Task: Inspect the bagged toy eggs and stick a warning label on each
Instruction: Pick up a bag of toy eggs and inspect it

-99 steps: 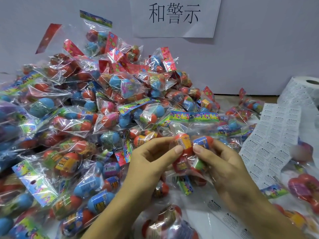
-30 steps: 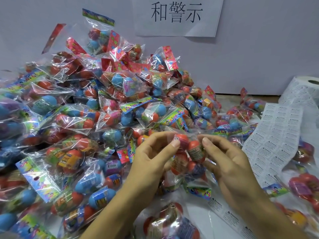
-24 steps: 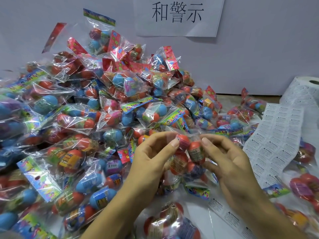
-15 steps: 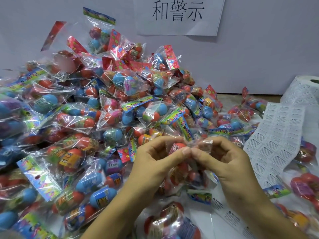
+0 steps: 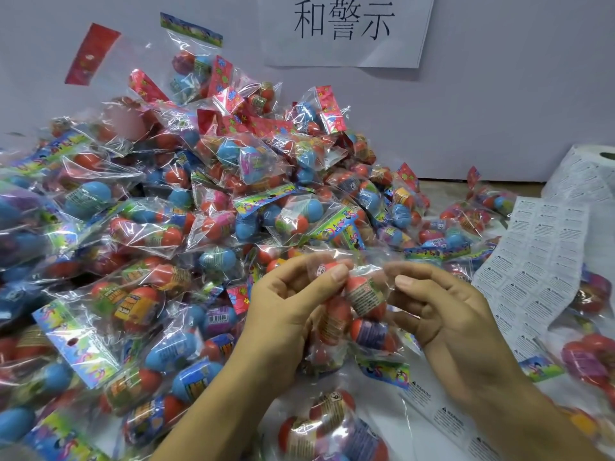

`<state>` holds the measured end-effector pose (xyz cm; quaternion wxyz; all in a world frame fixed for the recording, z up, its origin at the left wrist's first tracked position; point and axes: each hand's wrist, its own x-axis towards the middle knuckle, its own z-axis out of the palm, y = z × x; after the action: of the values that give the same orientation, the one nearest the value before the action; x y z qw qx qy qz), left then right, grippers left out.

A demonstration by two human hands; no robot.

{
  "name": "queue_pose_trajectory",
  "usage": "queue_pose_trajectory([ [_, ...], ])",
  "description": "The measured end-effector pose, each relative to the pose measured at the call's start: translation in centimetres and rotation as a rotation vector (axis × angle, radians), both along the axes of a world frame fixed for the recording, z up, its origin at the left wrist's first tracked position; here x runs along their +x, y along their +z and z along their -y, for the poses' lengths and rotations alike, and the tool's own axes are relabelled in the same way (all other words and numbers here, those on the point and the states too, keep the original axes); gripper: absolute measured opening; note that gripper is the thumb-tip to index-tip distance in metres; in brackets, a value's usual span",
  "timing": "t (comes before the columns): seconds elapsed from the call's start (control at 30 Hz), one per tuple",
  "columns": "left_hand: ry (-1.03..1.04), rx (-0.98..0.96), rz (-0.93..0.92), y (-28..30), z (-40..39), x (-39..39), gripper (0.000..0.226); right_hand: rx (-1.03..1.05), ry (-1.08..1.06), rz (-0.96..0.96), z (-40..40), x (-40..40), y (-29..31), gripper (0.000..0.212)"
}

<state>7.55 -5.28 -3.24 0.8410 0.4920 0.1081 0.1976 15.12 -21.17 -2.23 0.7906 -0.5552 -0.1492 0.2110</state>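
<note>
Hands meet before the heap of bagged eggs (image 5: 206, 211): left hand (image 5: 293, 314) and right hand (image 5: 442, 314) both pinch one clear bag of toy eggs (image 5: 362, 304). Label sheet (image 5: 532, 261) lies right of it, roll cut off.

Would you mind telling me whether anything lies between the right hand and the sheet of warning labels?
Nothing visible does: the right hand is beside the label sheet, with only open space between them.

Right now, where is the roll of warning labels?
In the head view, the label roll stands at the far right against the wall, its sheet of labels trailing down beside the right hand.
</note>
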Motion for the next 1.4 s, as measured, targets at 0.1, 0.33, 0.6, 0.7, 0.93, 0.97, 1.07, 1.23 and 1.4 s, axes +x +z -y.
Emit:
queue_pose_trajectory([
  [0.1,0.019,0.019,0.025,-0.1,0.0,0.0,0.032,-0.063,0.060,0.069,0.0,-0.3,0.4,0.023],
  [0.33,0.028,0.075,-0.018,0.0,0.2,0.0,0.022,-0.125,-0.042,0.118,-0.3,-0.2,-0.2,0.030],
  [0.6,-0.008,-0.018,-0.036,0.1,-0.1,0.1,0.015,-0.031,-0.113,0.012,-0.3,0.0,0.3,0.012],
  [0.7,-0.017,-0.020,-0.023,0.0,-0.3,0.1,0.024,-0.030,-0.110,0.000,-0.4,0.0,0.4,0.011],
  [0.93,0.033,0.051,-0.020,-0.3,-0.5,0.0,0.015,-0.016,-0.162,-0.072,-0.3,0.3,0.2,0.026],
  [0.97,0.035,0.049,-0.022,-0.3,-0.5,0.0,0.014,-0.016,-0.166,-0.075,-0.4,0.3,0.2,0.030],
  [1.07,0.029,0.028,-0.022,-0.3,-0.5,0.1,0.006,-0.013,-0.158,-0.075,-0.4,0.2,0.2,0.025],
  [1.23,0.011,0.072,-0.013,-0.1,-0.1,0.0,0.018,-0.022,-0.154,-0.060,-0.3,0.3,0.1,0.023],
  [1.4,-0.012,0.102,0.000,-0.2,-0.5,-0.1,0.028,-0.045,-0.148,-0.046,-0.1,0.5,-0.3,0.030],
])
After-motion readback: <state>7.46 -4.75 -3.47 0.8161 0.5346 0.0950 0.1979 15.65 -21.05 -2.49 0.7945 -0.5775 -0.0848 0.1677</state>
